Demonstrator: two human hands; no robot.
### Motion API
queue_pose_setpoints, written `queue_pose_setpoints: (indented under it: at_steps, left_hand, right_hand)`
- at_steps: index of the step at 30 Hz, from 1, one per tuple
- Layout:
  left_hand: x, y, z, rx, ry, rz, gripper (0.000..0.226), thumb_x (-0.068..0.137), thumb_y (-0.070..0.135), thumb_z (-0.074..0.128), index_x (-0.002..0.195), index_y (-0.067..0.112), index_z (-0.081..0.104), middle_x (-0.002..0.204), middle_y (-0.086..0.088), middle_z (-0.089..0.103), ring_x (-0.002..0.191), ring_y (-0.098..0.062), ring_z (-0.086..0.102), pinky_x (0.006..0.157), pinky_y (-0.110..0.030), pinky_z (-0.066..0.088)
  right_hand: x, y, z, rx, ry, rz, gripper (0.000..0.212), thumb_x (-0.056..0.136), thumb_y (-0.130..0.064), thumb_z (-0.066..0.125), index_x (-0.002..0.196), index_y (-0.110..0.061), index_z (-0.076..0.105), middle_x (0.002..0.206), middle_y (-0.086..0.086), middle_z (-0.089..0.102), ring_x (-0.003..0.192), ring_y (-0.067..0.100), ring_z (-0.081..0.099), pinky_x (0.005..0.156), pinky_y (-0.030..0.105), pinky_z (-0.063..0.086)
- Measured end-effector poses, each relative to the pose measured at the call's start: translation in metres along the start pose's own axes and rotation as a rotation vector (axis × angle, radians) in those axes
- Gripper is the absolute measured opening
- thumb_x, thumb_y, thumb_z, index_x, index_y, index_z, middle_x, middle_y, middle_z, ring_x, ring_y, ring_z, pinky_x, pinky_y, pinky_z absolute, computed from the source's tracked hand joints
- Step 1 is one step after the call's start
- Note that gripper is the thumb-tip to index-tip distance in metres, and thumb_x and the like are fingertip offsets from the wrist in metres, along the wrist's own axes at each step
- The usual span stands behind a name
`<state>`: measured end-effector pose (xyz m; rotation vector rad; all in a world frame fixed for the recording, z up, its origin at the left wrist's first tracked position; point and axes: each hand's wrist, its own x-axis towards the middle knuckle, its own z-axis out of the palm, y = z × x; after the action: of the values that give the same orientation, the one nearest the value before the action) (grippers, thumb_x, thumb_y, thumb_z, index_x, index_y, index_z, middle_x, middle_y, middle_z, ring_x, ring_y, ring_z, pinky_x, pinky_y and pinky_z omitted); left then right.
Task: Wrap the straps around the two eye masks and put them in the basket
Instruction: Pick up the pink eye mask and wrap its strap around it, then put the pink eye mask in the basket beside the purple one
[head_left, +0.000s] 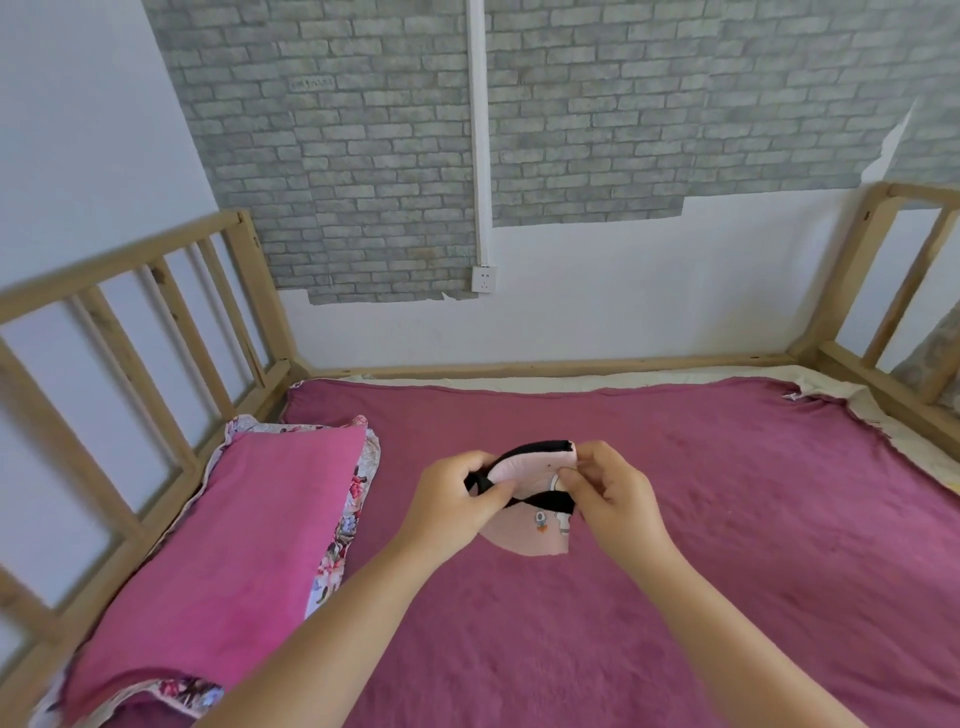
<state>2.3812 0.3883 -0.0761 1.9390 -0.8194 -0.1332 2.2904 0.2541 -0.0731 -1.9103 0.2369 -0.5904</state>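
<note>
A pale pink eye mask (524, 535) with small cartoon prints is held up over the middle of the bed. Its black strap (545, 501) crosses the front of the mask, and a black edge runs along its top. My left hand (457, 504) pinches the mask's left end together with the strap. At the right end, my right hand (613, 493) grips the mask's upper corner with fingers and thumb. Only one mask shows, and no basket is in view.
A magenta blanket (727, 545) covers the mattress. A pink pillow (234, 545) with a floral border lies at the left. Wooden rails (130, 332) enclose the bed on the left, back and right. A wall socket (484, 278) sits on the wall behind.
</note>
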Motion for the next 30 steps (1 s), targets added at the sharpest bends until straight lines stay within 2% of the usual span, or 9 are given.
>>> queue_pose_setpoints:
  at_steps: [3, 6, 9, 12, 14, 18, 23, 28, 30]
  left_hand:
    - [-0.012, -0.008, -0.011, -0.133, 0.114, -0.119, 0.027, 0.080, 0.006, 0.061, 0.063, 0.027, 0.056, 0.057, 0.009, 0.050, 0.050, 0.004, 0.046, 0.045, -0.006, 0.033]
    - [-0.034, -0.018, -0.028, -0.216, 0.246, -0.220, 0.030, 0.079, 0.005, 0.062, 0.067, 0.031, 0.057, 0.066, 0.009, 0.057, 0.059, 0.004, 0.055, 0.051, -0.002, 0.038]
    - [-0.066, -0.027, -0.056, -0.139, 0.232, -0.250, 0.028, 0.075, 0.008, 0.067, 0.068, 0.033, 0.055, 0.068, 0.010, 0.056, 0.062, 0.005, 0.054, 0.055, -0.003, 0.039]
    - [-0.108, -0.033, -0.085, -0.112, 0.222, -0.314, 0.035, 0.070, 0.005, 0.072, 0.074, 0.034, 0.053, 0.074, 0.015, 0.059, 0.062, 0.017, 0.054, 0.062, 0.000, 0.041]
    - [-0.143, -0.033, -0.100, -0.083, 0.314, -0.372, 0.036, 0.056, 0.024, 0.076, 0.078, 0.039, 0.052, 0.073, 0.019, 0.062, 0.065, 0.019, 0.054, 0.065, -0.001, 0.041]
    - [-0.228, -0.039, -0.114, -0.020, 0.618, -0.523, 0.047, 0.054, 0.038, 0.072, 0.092, 0.045, 0.046, 0.089, 0.016, 0.057, 0.089, 0.000, 0.059, 0.071, -0.007, 0.043]
    - [-0.353, -0.044, -0.129, 0.434, 0.848, -0.914, 0.049, 0.084, 0.026, 0.058, 0.127, 0.012, 0.042, 0.135, -0.009, 0.049, 0.126, -0.022, 0.043, 0.105, -0.030, 0.032]
    - [-0.481, -0.033, -0.153, 0.757, 0.972, -1.215, 0.050, 0.086, 0.032, 0.052, 0.131, 0.012, 0.039, 0.142, -0.013, 0.041, 0.134, -0.031, 0.030, 0.111, -0.043, 0.026]
    - [-0.527, -0.032, -0.166, 0.867, 1.015, -1.300, 0.052, 0.086, 0.038, 0.050, 0.130, 0.011, 0.042, 0.141, -0.016, 0.042, 0.134, -0.035, 0.030, 0.112, -0.048, 0.026]
  right_hand:
    - [0.004, -0.002, 0.015, 0.129, -0.022, 0.082, 0.030, 0.088, -0.001, 0.049, 0.072, -0.026, 0.052, 0.060, -0.005, 0.059, 0.042, -0.001, 0.051, 0.040, 0.005, 0.037]
    - [0.009, -0.004, 0.036, 0.160, -0.175, 0.150, 0.015, 0.086, -0.006, 0.053, 0.081, -0.021, 0.053, 0.071, -0.005, 0.061, 0.060, 0.010, 0.056, 0.047, 0.005, 0.043]
    - [0.012, -0.014, 0.057, 0.029, -0.376, 0.043, 0.032, 0.078, -0.005, 0.064, 0.096, -0.025, 0.048, 0.083, -0.013, 0.057, 0.071, 0.002, 0.053, 0.059, -0.001, 0.043]
    - [0.005, -0.036, 0.087, -0.056, -0.688, -0.117, 0.028, 0.077, -0.002, 0.065, 0.085, -0.027, 0.056, 0.075, -0.017, 0.058, 0.062, -0.009, 0.054, 0.060, 0.000, 0.040]
    - [-0.006, -0.047, 0.114, -0.048, -0.862, -0.165, 0.021, 0.077, -0.003, 0.065, 0.077, -0.023, 0.061, 0.069, -0.015, 0.058, 0.056, -0.011, 0.052, 0.056, 0.001, 0.039]
    - [-0.045, -0.051, 0.181, 0.105, -1.041, -0.150, 0.025, 0.075, 0.002, 0.066, 0.067, -0.022, 0.059, 0.064, -0.005, 0.057, 0.049, -0.006, 0.047, 0.050, 0.004, 0.037]
    - [-0.120, -0.055, 0.268, 0.226, -1.178, -0.087, 0.034, 0.076, 0.006, 0.062, 0.065, -0.026, 0.055, 0.064, -0.004, 0.055, 0.053, 0.000, 0.049, 0.043, 0.005, 0.038]
    - [-0.200, -0.093, 0.343, 0.276, -1.296, -0.117, 0.019, 0.076, 0.007, 0.061, 0.078, -0.011, 0.057, 0.078, 0.010, 0.056, 0.067, 0.017, 0.051, 0.046, 0.007, 0.043]
    - [-0.229, -0.112, 0.374, 0.287, -1.329, -0.128, 0.020, 0.076, 0.006, 0.062, 0.076, -0.013, 0.057, 0.077, 0.008, 0.057, 0.072, 0.021, 0.053, 0.056, 0.018, 0.047]
